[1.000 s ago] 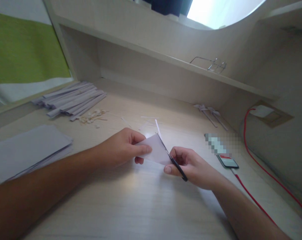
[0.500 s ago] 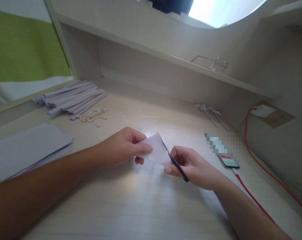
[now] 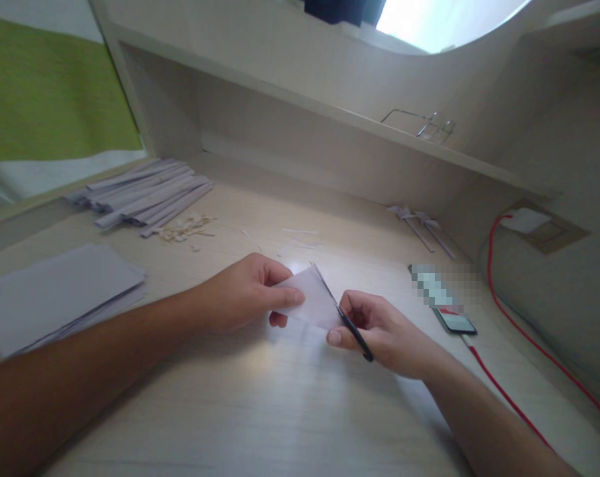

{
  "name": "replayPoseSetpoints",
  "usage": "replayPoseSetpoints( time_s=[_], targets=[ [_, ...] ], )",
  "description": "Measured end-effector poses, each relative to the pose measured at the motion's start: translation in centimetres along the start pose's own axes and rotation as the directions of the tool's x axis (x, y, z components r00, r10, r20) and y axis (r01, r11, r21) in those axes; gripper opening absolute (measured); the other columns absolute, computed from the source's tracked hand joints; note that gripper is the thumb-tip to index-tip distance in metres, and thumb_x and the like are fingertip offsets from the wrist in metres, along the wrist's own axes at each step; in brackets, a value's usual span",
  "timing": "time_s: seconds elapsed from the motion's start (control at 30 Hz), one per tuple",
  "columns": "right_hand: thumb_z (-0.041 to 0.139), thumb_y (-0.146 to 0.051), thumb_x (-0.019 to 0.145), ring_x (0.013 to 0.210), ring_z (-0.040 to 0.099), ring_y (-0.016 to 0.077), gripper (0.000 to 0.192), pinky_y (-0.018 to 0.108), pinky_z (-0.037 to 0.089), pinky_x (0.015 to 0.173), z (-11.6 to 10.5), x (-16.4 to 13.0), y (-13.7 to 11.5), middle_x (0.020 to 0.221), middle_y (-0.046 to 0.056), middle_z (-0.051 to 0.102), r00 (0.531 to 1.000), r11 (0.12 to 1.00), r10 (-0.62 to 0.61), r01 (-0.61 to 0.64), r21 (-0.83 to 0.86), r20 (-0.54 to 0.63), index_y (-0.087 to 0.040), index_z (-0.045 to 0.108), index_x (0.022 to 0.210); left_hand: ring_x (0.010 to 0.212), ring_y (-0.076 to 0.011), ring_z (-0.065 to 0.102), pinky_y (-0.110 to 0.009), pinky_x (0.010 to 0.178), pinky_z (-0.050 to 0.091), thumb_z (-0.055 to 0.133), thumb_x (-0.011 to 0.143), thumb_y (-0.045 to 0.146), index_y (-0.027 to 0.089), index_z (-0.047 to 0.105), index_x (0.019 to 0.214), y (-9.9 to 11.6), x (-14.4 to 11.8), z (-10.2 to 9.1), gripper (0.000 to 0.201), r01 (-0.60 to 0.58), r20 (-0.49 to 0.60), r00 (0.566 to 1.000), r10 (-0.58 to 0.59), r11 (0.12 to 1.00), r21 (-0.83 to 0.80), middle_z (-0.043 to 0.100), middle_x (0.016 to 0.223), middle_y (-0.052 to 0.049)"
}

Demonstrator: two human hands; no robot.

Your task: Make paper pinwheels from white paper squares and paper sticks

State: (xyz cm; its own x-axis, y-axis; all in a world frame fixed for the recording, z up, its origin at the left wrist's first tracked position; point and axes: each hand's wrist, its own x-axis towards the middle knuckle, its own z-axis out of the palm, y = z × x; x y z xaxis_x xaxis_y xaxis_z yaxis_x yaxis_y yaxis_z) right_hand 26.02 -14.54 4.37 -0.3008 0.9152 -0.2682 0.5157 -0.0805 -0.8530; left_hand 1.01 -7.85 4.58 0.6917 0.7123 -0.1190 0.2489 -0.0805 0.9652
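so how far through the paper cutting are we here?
Done: a pile of cut strips lies at the desk's far left, with offcut scraps beside it. In hand: the left hand pinches a small paper piece while the right hand works scissors along its right edge. Left: a stack of uncut sheets at near left.

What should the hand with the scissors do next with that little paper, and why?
Probably open the blades and make another snip a little further in. The right hand holds the scissors with blades lying closed along the right edge of the small paper piece, which the left hand pinches above the desk. Thin offcuts lie beyond, suggesting trimming.
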Motion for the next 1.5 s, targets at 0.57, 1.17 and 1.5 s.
replayPoseSetpoints(
  time_s=[0.57,1.17,1.5],
  targets=[
    [0.083,-0.054,0.074,0.053,0.031,0.0079,0.052,0.025,0.021,0.049,0.4,0.3,-0.4,0.056,-0.007,0.041,0.994,0.994,-0.007,0.019,0.107,-0.111,-0.019,0.046,0.062,0.056,-0.012,0.056,-0.024,0.057,0.038,0.066,0.085,0.035,0.016,0.07,0.066,0.2,-0.1,-0.2,0.027,0.015,-0.017,1.0,-0.015,0.999,0.029,0.066,0.059,0.001],
    [0.081,-0.037,0.075,0.057,0.053,0.0124,0.025,0.025,0.042,0.054,0.9,0.6,-0.6,0.063,0.001,0.064,0.903,0.955,-0.1,0.205,0.216,-0.417,-0.017,0.07,0.066,0.063,-0.014,0.061,-0.025,0.066,0.045,0.074,0.079,0.032,0.017,0.07,0.062,0.8,0.0,0.5,0.024,-0.121,-0.21,0.972,0.103,0.99,-0.072,0.068,0.061,0.0],
    [0.078,-0.038,0.076,0.052,0.051,0.012,0.031,0.026,0.041,0.051,1.1,0.4,-0.9,0.055,0.0,0.06,0.923,0.972,-0.093,0.164,0.165,-0.373,-0.018,0.064,0.058,0.065,-0.0146,0.062,-0.028,0.07,0.051,0.06,0.091,0.035,0.015,0.071,0.064,0.9,-0.1,0.4,0.035,-0.208,-0.275,0.948,0.162,0.968,-0.144,0.07,0.065,-0.004]
  ],
)
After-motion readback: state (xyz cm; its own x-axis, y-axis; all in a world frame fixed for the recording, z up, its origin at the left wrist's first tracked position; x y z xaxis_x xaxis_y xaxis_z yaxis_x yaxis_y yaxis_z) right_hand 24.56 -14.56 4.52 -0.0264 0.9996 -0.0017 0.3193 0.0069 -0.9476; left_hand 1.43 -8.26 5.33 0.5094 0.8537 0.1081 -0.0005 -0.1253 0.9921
